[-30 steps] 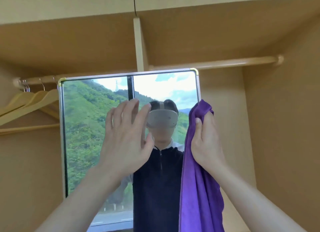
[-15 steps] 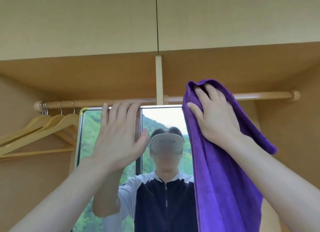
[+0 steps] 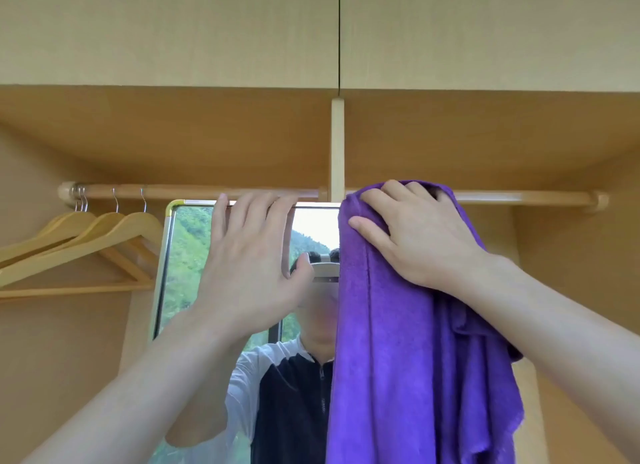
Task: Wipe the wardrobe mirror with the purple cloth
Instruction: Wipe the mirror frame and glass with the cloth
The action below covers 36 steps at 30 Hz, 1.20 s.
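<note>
The wardrobe mirror (image 3: 187, 255) stands inside the wardrobe, its metal frame topped by a yellow corner at the upper left. My left hand (image 3: 249, 255) lies flat on the glass with straight fingers, fingertips at the top edge. My right hand (image 3: 415, 235) presses the purple cloth (image 3: 408, 359) against the mirror's upper right part, fingers spread over the cloth's bunched top. The cloth hangs down in long folds and hides the mirror's right side. A person's reflection shows in the glass below my hands.
A wooden clothes rail (image 3: 194, 190) runs across just above the mirror, with a vertical wooden divider (image 3: 337, 151) at its middle. Several wooden hangers (image 3: 104, 235) hang at the left. The wardrobe's side wall (image 3: 581, 290) closes in the right.
Both hands stay at the mirror's top edge, the right hand pressing the cloth a little lower and flatter. One second ago they were lower on the mirror. My view has tilted upward.
</note>
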Motion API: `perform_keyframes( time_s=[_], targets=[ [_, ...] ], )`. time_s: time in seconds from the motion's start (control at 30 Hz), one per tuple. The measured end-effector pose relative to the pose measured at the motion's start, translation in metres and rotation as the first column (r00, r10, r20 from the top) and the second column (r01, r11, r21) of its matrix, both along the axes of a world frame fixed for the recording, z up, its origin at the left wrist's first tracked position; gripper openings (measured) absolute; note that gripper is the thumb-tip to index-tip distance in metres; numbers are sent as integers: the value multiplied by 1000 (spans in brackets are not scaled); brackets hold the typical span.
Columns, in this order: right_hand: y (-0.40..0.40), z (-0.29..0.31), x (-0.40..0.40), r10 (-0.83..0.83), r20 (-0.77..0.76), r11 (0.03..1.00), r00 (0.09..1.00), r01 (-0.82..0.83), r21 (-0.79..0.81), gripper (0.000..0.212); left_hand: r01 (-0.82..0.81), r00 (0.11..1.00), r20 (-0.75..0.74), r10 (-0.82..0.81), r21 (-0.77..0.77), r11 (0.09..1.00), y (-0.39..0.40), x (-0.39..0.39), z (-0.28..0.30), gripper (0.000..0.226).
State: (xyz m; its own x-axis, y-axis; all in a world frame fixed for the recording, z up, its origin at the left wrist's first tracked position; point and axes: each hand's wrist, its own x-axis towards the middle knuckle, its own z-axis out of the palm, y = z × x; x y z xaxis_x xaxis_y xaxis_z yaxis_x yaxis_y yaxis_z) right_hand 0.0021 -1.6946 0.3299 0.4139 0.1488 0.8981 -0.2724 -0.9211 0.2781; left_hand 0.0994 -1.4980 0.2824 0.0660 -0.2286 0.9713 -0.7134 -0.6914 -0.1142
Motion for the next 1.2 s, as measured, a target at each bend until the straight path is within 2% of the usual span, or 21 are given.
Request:
perform_keyframes(
  time_s=[0.17, 0.27, 0.37, 0.43, 0.53, 0.63, 0.8, 0.9, 1.1, 1.2],
  targets=[
    [-28, -9, -19, -22, -5, 979, 1000, 23, 202, 59, 34, 999, 22, -36, 106, 994, 22, 6, 9, 65],
    [-16, -20, -11, -93, 71, 976, 993, 77, 202, 60, 80, 996, 14, -83, 161, 984, 40, 14, 18, 62],
    [3, -33, 2, -97, 152, 970, 984, 59, 234, 61, 36, 999, 26, -39, 79, 996, 68, 27, 27, 54],
    [13, -39, 11, -76, 177, 966, 981, 28, 257, 62, 25, 999, -25, -25, 21, 999, 85, 36, 30, 48],
    [29, -42, 22, -56, 193, 970, 980, 8, 242, 62, 178, 968, -174, -179, -19, 984, 95, 48, 29, 37],
    [48, -42, 31, -19, 189, 972, 982, -26, 232, 62, 271, 943, -183, -277, -58, 961, 92, 53, 23, 37],
    [97, -45, 52, 142, 91, 980, 986, -153, 126, 63, 399, 883, -212, -420, -135, 907, 92, 59, 22, 60],
    [132, -34, 75, 210, 20, 977, 978, -210, 21, 64, 498, 803, -260, -537, -203, 843, 97, 63, 25, 67],
    [174, -6, 104, 275, -144, 960, 951, -278, 0, 55, 674, 613, -311, -726, -272, 687, 110, 76, 27, 66],
    [161, 0, 87, 241, -240, 969, 940, -246, 6, 61, 681, 618, -304, -725, -254, 686, 108, 76, 27, 58]
  ],
)
